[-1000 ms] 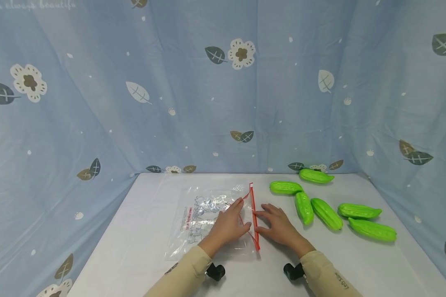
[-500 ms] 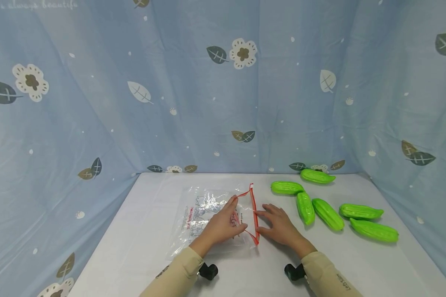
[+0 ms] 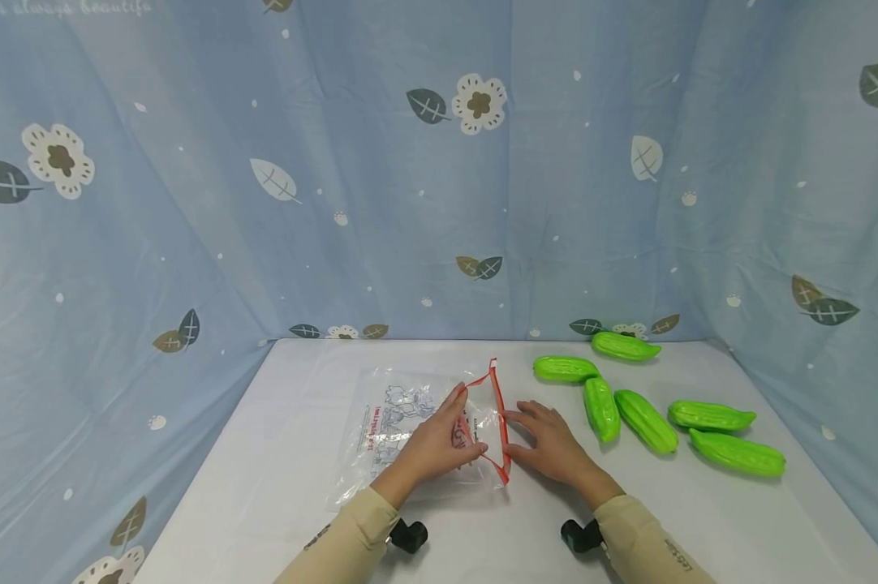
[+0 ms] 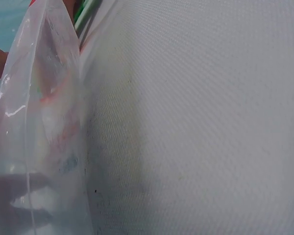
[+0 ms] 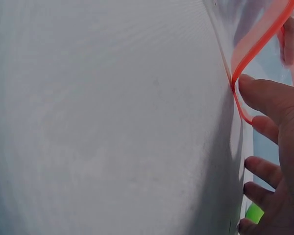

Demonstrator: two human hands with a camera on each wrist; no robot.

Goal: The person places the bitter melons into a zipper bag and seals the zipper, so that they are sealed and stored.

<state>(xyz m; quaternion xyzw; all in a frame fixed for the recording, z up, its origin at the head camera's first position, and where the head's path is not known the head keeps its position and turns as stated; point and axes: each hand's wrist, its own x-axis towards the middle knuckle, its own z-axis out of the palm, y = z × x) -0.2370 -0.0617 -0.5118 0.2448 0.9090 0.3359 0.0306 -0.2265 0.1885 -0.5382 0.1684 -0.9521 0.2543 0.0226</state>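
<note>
A clear plastic zip bag [image 3: 391, 454] with a red-edged mouth lies flat on the white table, its mouth facing right. The mouth gapes, with the upper red edge drawn back from the lower one. My left hand [image 3: 433, 444] rests on the bag's upper layer by the mouth, thumb and fingers spread apart. In the left wrist view the bag's film [image 4: 49, 142] bulges upward. My right hand [image 3: 548, 444] touches the lower red edge with thumb and forefinger set apart. Close up in the right wrist view, the red strip [image 5: 262, 49] curves beside my thumb [image 5: 264, 95].
Several green, ridged, cucumber-shaped vegetables [image 3: 645, 422] lie at the right of the table [image 3: 278, 422], one [image 3: 625, 347] at the back edge. A blue patterned curtain [image 3: 366, 203] hangs behind the table and along its sides. Black mounts [image 3: 408, 535] sit at both wrists.
My left hand has shifted slightly left with the upper layer, and the bag's mouth has widened. Red print under the hand shows now. My right hand has barely moved.
</note>
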